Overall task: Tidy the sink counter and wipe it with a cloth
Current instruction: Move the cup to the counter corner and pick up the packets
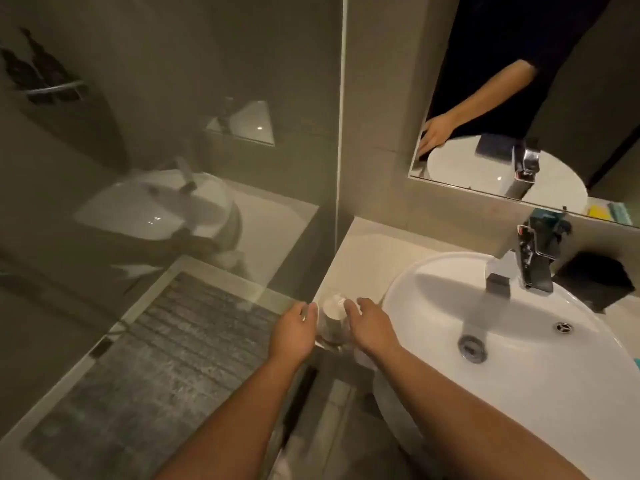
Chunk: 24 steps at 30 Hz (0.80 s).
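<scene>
A clear drinking glass [333, 318] stands upside down at the near left corner of the pale counter [367, 251]. My left hand [294, 336] is just left of the glass, its fingertips at the glass's side. On the other side is my right hand [369, 325], with its fingertips against the top edge. Neither hand wraps around the glass, and the fingers of both are loosely spread. A black cloth [595, 282] lies crumpled on the counter behind the white basin [433, 341], to the right of the chrome tap [531, 268].
A glass shower partition [341, 133] rises along the counter's left edge. The mirror [485, 98] on the back wall reflects an arm, the basin and some yellow and teal items. A teal thing [636, 362] peeks in at the right edge.
</scene>
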Available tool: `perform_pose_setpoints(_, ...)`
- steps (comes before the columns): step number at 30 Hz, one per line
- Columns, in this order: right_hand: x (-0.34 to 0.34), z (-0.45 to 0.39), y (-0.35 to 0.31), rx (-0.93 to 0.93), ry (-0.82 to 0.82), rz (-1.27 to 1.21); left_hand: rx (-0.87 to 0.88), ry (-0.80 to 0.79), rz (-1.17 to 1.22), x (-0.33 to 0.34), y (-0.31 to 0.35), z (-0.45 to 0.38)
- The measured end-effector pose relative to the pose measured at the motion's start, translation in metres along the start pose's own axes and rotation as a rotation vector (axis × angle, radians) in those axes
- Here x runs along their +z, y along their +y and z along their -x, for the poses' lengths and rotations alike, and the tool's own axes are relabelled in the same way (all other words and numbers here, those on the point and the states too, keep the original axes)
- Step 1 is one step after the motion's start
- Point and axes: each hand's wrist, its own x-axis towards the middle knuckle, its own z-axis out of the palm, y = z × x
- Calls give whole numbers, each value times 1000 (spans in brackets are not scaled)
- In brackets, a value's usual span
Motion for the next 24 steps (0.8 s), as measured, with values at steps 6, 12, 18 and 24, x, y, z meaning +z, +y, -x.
perform_pose_setpoints(6,23,-28,-8,33,-18,-235,-15,-81,235,34,-6,-38)
perform_pose_setpoints(12,27,-26,-7,11,54,-315,77,-52,123,33,0,-39)
perform_pose_setpoints(18,-15,-9,-22,-38,190,-417,233,-44,180,18,45,-26)
perform_pose_setpoints(24,-79,35,-4,18,352,-505,374,-164,165,37,98,7)
